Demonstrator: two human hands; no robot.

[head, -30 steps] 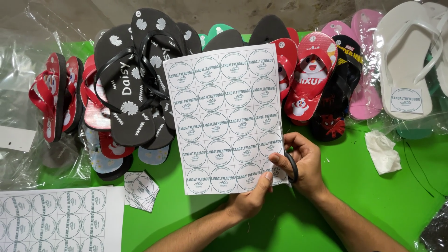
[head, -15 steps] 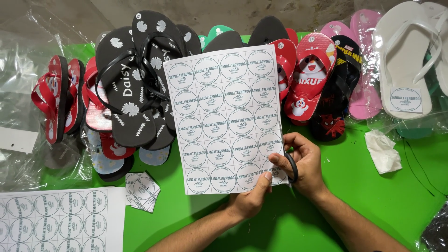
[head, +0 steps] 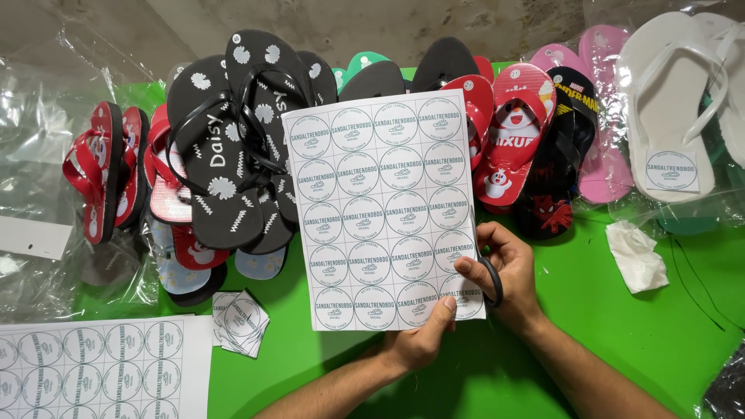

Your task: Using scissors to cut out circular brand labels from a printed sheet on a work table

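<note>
while my right hand (head: 500,275) sits at the right edge of the sticker sheet (head: 384,213), i can see only the black handle loop of the scissors (head: 492,281) around my fingers; the blades are hidden behind the paper, so i cannot tell how far they are apart. my left hand (head: 423,341) is under the sheet's bottom right corner, thumb pressed on the front and the other fingers out of sight behind it, pinching the sheet upright over the green table (head: 621,334). the sheet covers part of the pile of black flip-flops (head: 233,147) and the red flip-flops (head: 512,132) beyond it. a second sticker sheet (head: 93,365) is cut off at the bottom left edge, with a small stack of cut stickers (head: 242,322) just beside it.
</note>
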